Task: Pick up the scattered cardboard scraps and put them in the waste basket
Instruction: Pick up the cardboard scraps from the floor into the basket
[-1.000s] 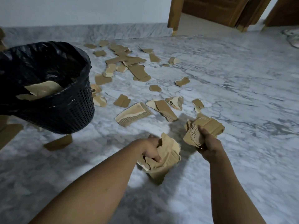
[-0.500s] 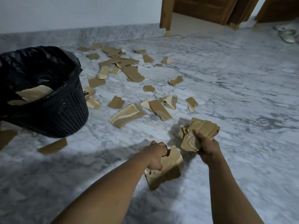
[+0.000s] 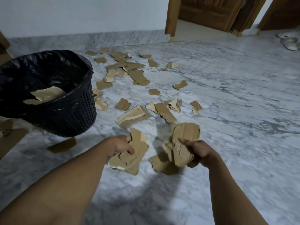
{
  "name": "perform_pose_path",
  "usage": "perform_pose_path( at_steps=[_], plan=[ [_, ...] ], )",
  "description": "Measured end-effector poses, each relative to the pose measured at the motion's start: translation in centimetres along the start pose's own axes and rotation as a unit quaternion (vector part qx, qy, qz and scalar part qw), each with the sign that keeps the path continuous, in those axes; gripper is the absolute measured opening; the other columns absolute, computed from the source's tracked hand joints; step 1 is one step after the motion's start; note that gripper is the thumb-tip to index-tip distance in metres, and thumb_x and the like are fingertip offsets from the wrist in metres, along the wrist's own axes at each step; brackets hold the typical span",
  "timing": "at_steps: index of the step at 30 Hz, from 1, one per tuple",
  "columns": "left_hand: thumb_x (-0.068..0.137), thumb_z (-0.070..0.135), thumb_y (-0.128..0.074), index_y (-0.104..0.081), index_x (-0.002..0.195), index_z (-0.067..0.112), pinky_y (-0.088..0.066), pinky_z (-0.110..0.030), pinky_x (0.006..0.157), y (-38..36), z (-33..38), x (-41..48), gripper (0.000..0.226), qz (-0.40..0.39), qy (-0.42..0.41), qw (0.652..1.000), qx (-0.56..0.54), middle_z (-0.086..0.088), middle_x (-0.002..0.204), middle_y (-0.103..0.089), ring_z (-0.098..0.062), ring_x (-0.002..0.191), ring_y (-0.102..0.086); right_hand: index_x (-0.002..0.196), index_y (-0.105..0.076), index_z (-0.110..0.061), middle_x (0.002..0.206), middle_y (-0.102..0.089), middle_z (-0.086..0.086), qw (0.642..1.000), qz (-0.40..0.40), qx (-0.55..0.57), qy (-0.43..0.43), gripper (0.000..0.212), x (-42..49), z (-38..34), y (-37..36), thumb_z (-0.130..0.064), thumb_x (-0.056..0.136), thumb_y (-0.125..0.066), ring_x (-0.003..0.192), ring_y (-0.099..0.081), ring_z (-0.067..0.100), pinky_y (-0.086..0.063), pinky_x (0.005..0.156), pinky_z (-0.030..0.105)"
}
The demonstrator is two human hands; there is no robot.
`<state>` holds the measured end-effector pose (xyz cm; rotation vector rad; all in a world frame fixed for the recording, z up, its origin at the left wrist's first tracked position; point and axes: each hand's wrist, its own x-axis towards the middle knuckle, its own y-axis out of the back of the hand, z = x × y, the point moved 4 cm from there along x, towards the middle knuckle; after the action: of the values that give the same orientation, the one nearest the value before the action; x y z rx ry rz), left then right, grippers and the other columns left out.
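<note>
Marble floor (image 3: 235, 103) is littered with scraps (image 3: 133, 117), most beyond the hands. The left hand (image 3: 120, 146) has its fingers (image 3: 129, 150) clamped on a wad (image 3: 136, 158). The right hand (image 3: 200, 154) clamps a blurred bundle (image 3: 183, 140), whose lower pieces are hard to separate. To their left the basket (image 3: 68, 117), cut off at the frame edge, holds more.

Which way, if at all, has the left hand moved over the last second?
Yes. The left hand, gripping cardboard scraps, has shifted left, closer to the waste basket, which has stayed put.
</note>
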<state>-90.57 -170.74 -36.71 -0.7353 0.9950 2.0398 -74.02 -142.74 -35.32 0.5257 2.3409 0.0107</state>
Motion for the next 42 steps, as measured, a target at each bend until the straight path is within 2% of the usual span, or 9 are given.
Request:
perform_pose_path(
  at_steps=[4, 7, 10, 16, 22, 29, 34, 39, 42],
  plan=[
    [0.076, 0.014, -0.085, -0.06, 0.118, 0.006, -0.055, -0.05, 0.09, 3.6, -2.6, -0.2, 0.05, 0.086, 0.041, 0.977, -0.193, -0.013, 0.121, -0.067, -0.034, 0.107, -0.065, 0.117, -0.071, -0.016, 0.12, -0.064, 0.005, 0.948, -0.071, -0.311, -0.013, 0.051, 0.2, -0.6, -5.1, -0.041, 0.074, -0.083, 0.107, -0.062, 0.025, -0.052, 0.094, 0.038],
    [0.076, 0.011, -0.085, -0.051, 0.117, 0.006, -0.056, -0.043, 0.088, 4.0, -2.0, -0.2, 0.053, 0.163, 0.015, 0.946, -0.278, -0.005, 0.119, -0.061, -0.026, 0.107, -0.063, 0.13, -0.057, -0.016, 0.131, -0.053, 0.011, 0.903, -0.036, -0.429, -0.011, 0.081, 2.0, 0.5, -7.8, -0.053, 0.062, -0.079, 0.115, -0.056, 0.029, -0.049, 0.093, 0.037],
    [0.077, 0.005, -0.083, -0.053, 0.096, 0.013, -0.056, -0.038, 0.083, 3.9, -0.6, 0.5, 0.037, 0.219, -0.016, 0.92, -0.325, 0.002, 0.106, -0.063, -0.019, 0.095, -0.063, 0.12, -0.062, -0.012, 0.115, -0.062, 0.008, 0.895, -0.029, -0.445, 0.015, 0.074, 2.7, 0.5, -9.6, -0.05, 0.06, -0.081, 0.106, -0.06, 0.026, -0.05, 0.082, 0.033],
    [0.069, 0.011, -0.09, -0.064, 0.091, 0.015, -0.06, -0.045, 0.084, 5.0, 2.1, 2.3, 0.034, 0.234, -0.044, 0.917, -0.32, -0.005, 0.104, -0.071, -0.025, 0.093, -0.069, 0.115, -0.06, -0.008, 0.105, -0.06, 0.006, 0.899, -0.024, -0.436, 0.027, 0.06, 2.6, -0.5, -10.5, -0.038, 0.068, -0.084, 0.09, -0.057, 0.02, -0.047, 0.071, 0.03],
    [0.075, 0.018, -0.087, -0.056, 0.124, 0.004, -0.056, -0.043, 0.09, 5.7, 5.2, 5.0, 0.061, 0.22, -0.045, 0.932, -0.286, -0.003, 0.125, -0.061, -0.029, 0.113, -0.062, 0.103, -0.07, -0.011, 0.103, -0.071, 0.005, 0.925, -0.111, -0.362, 0.025, 0.055, 0.9, -2.4, -9.4, -0.035, 0.06, -0.092, 0.093, -0.067, 0.023, -0.057, 0.086, 0.039],
    [0.072, 0.046, -0.084, -0.044, 0.138, 0.006, -0.05, -0.051, 0.098, 5.3, 6.5, 7.9, 0.087, 0.285, 0.051, 0.953, -0.088, -0.01, 0.143, -0.043, -0.036, 0.131, -0.04, 0.131, -0.053, -0.026, 0.13, -0.032, 0.007, 0.83, -0.083, -0.544, 0.091, 0.063, -0.2, 0.0, -14.8, -0.037, 0.073, -0.074, 0.121, -0.035, 0.033, -0.04, 0.1, 0.051],
    [0.073, 0.067, -0.072, -0.024, 0.154, 0.009, -0.024, -0.058, 0.116, 4.9, 5.1, 9.4, 0.111, 0.24, 0.098, 0.965, 0.039, -0.003, 0.165, -0.005, -0.041, 0.149, -0.006, 0.124, -0.049, -0.022, 0.122, -0.054, 0.003, 0.852, -0.112, -0.502, 0.093, 0.058, 0.7, 0.0, -15.6, -0.03, 0.074, -0.077, 0.107, -0.056, 0.023, -0.051, 0.091, 0.04],
    [0.064, 0.061, -0.082, -0.047, 0.134, 0.009, -0.04, -0.053, 0.106, 4.7, 4.5, 10.9, 0.094, 0.281, 0.092, 0.955, 0.012, -0.009, 0.139, -0.045, -0.037, 0.133, -0.033, 0.126, -0.037, -0.016, 0.091, -0.064, -0.002, 0.958, -0.125, -0.25, 0.071, 0.071, 2.5, -2.8, -10.6, -0.01, 0.073, -0.085, 0.077, -0.06, 0.008, -0.046, 0.057, 0.017],
    [0.068, 0.046, -0.087, -0.056, 0.118, 0.007, -0.053, -0.046, 0.095, 4.3, 4.5, 11.5, 0.071, 0.269, 0.067, 0.958, -0.078, -0.01, 0.124, -0.062, -0.034, 0.119, -0.053, 0.09, -0.066, -0.005, 0.073, -0.07, 0.013, 0.987, -0.027, -0.133, 0.084, 0.03, 4.0, -5.3, -6.4, -0.014, 0.071, -0.087, 0.058, -0.063, 0.02, -0.048, 0.051, 0.032]
  ],
)
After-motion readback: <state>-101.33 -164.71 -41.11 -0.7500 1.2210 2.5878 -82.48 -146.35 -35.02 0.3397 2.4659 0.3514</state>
